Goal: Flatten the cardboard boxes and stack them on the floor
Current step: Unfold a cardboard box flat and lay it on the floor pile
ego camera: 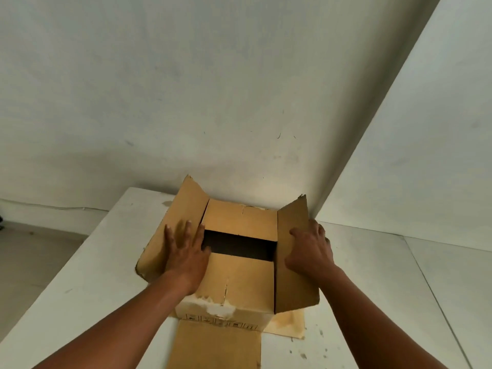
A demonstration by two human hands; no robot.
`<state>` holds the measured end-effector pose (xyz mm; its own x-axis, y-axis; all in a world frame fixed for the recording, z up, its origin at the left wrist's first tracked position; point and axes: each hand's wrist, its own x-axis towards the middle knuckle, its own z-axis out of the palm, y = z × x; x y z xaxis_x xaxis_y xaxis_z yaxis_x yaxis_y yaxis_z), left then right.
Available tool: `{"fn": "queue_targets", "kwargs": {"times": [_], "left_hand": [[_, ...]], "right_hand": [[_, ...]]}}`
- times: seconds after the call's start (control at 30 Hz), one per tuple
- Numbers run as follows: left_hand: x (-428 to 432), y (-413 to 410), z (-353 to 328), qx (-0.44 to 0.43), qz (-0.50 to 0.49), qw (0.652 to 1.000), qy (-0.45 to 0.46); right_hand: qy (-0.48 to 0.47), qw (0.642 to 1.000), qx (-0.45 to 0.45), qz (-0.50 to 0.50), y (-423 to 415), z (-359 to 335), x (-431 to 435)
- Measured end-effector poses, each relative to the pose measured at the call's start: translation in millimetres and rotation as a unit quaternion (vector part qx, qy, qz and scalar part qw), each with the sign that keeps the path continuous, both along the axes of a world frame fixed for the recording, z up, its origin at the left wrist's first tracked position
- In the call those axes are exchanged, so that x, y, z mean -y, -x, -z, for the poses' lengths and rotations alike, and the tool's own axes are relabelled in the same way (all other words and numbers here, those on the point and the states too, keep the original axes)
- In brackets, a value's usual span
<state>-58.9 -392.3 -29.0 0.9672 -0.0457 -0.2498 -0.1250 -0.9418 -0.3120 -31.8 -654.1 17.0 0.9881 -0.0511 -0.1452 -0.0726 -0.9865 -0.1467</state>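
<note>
The cardboard box (253,318) stands upright on a white raised surface (93,275), pushed close to the corner where two pale walls (213,102) meet. A strip of grey floor (26,262) shows at the far left, below the surface.

Top of the box:
- The far inner flap (239,219) and the near inner flap (239,283) are folded inward and lie roughly level. A dark gap (239,246) remains between them.
- The left outer flap (183,206) leans outward.
- The right outer flap (292,286) stands raised along the right edge.

Bottom of the box: one lower flap (213,347) lies spread flat on the surface toward the viewer, and a stained flap (290,326) projects at the front right corner.

Hands:
- The left hand (186,254) lies flat, palm down, on the left outer flap. Its fingers are straight and spread, slightly blurred, and the thumb reaches the edge of the dark gap.
- The right hand (311,251) holds the right outer flap, thumb on the inner face and fingers curled over the outer edge.
</note>
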Motion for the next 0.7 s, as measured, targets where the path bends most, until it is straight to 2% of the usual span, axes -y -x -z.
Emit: {"fn": "queue_targets", "kwargs": {"times": [0.1,0.3,0.5,0.7], "left_hand": [[4.9,-5.4,-9.2,0.031,-0.038,0.997,0.057],[-14.2,2.4,-42.3,0.042,-0.088,0.981,0.168],[-34.2,29.6,-47.6,0.060,-0.110,0.923,0.364],[-33.9,39.8,-40.4,0.111,-0.112,0.912,0.379]], "right_hand": [[0.098,0.994,-0.013,-0.035,-13.4,6.8,7.4],[0.115,0.978,-0.066,-0.161,-54.3,26.9,-3.4],[0.160,0.965,-0.095,-0.185,-81.8,39.9,-29.3],[0.152,0.963,-0.029,-0.220,-99.3,28.0,-40.4]]}}
